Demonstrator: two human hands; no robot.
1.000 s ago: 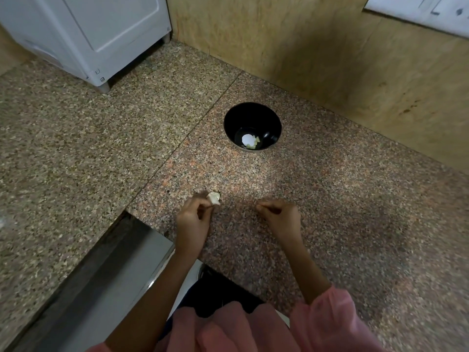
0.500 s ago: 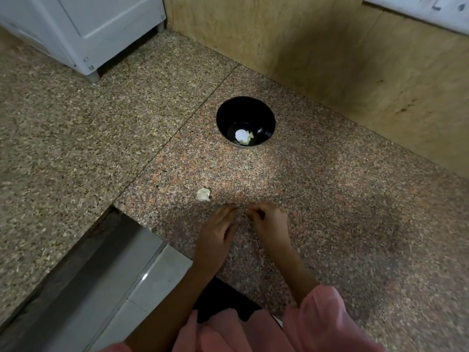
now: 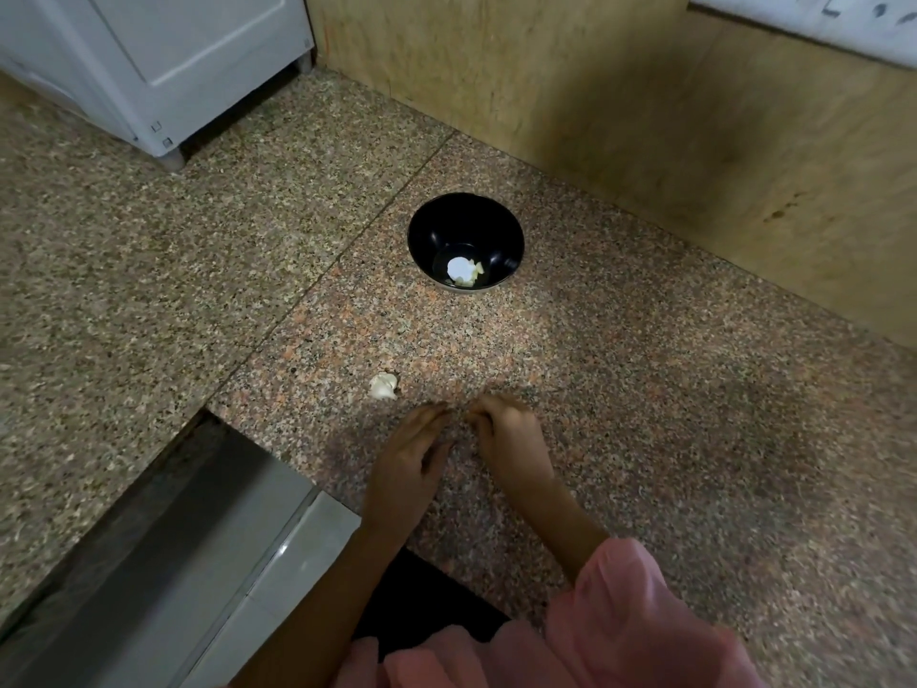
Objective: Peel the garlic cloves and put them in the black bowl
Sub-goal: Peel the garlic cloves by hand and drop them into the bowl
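Left hand [image 3: 409,469]: palm down, fingers loosely stretched forward, tips lowered to the counter; nothing seen in its grasp.
Right hand [image 3: 513,441]: fingers curled under, knuckles up, tips almost meeting the left hand's; whether anything small is pinched inside, impossible to tell.
Garlic piece [image 3: 383,386]: whitish, lumpy, papery-looking; lying loose on the counter just beyond and to the left of the left fingertips, touched by neither hand.
Black bowl [image 3: 422,225]: glossy, round, upright, well beyond the hands and near the wall.
Peeled cloves [image 3: 471,278]: a few pale yellowish bits at the bowl's bottom, beside a bright white round patch.
Writing: white sheet [image 3: 818,22] at the top right edge with dark marks, cut off and unreadable.
Counter [image 3: 645,389]: speckled pinkish-brown granite, with a thin seam [image 3: 347,250] running diagonally left of the bowl.
Surroundings: white appliance [image 3: 173,57] on feet at the top left; tan wall panel [image 3: 595,91] behind the bowl; steel strip [image 3: 173,538] below the counter edge; pink sleeve [image 3: 620,613] at the bottom.
Obstructions: open counter between garlic piece and bowl.
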